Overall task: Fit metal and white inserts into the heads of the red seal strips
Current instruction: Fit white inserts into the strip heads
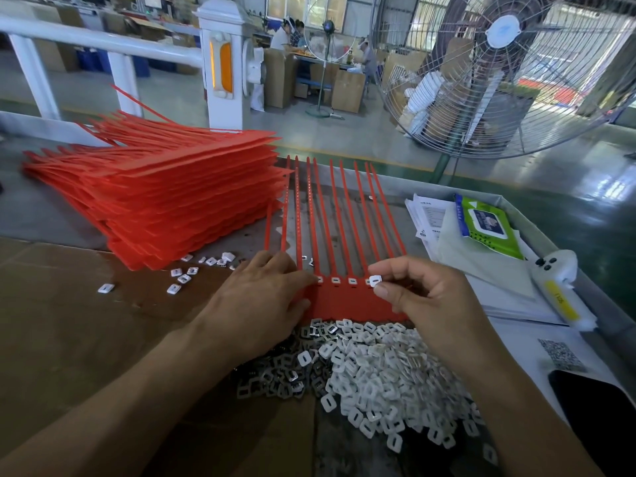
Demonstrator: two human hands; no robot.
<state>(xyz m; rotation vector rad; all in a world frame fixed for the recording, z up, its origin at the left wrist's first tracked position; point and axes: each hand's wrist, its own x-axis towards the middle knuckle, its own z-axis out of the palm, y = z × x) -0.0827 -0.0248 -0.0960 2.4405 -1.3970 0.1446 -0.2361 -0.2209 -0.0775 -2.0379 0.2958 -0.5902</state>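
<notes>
A joined row of red seal strips (347, 297) lies flat in front of me, tails pointing away. Three heads in the row show white inserts (335, 280) seated. My left hand (265, 297) presses palm-down on the left part of the row, covering its heads. My right hand (423, 297) pinches a single white insert (375, 279) between thumb and forefinger just above the rightmost head. A heap of white inserts (389, 376) lies nearest me, with grey metal inserts (285, 373) to its left.
A tall stack of red seal strips (179, 194) fills the left of the table. Loose inserts (179, 277) are scattered by it. Papers, a green wipes pack (488, 225), a white tool (557, 287) and a dark phone (599, 407) sit right. A big fan (509, 74) stands beyond.
</notes>
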